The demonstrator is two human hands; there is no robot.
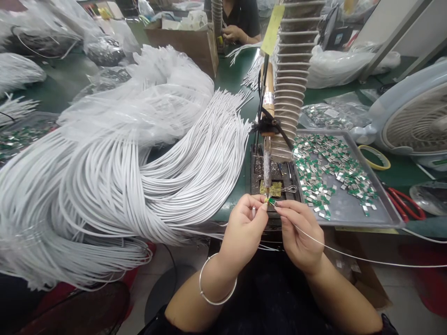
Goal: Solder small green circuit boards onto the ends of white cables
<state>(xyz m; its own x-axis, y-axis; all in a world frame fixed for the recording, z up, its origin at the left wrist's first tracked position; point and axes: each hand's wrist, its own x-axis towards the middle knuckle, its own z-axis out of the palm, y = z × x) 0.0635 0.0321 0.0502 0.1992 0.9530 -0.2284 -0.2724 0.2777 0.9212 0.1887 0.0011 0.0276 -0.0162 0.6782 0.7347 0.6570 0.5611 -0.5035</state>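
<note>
My left hand [246, 228] is closed in a pinch, with a short piece of white cable [253, 211] showing between its fingers. My right hand [302, 230] pinches a thin pale wire [335, 250], which looks like solder and trails off to the right. Between my two sets of fingertips is a small green circuit board [271, 201]; which hand bears it, I cannot tell. The tip of an upright soldering iron [267, 163] comes down right at the board. Behind it lies a yellowish sponge [274, 187] in the dark iron stand [257, 167].
A large bundle of white cables [195, 181], partly in plastic, fills the left. To the right, a grey tray [335, 216] holds many small boards, near a tape roll [375, 157], red-handled tool [405, 202] and fan [415, 111]. A ribbed hose [295, 74] hangs overhead. A co-worker's hand [235, 34] shows opposite.
</note>
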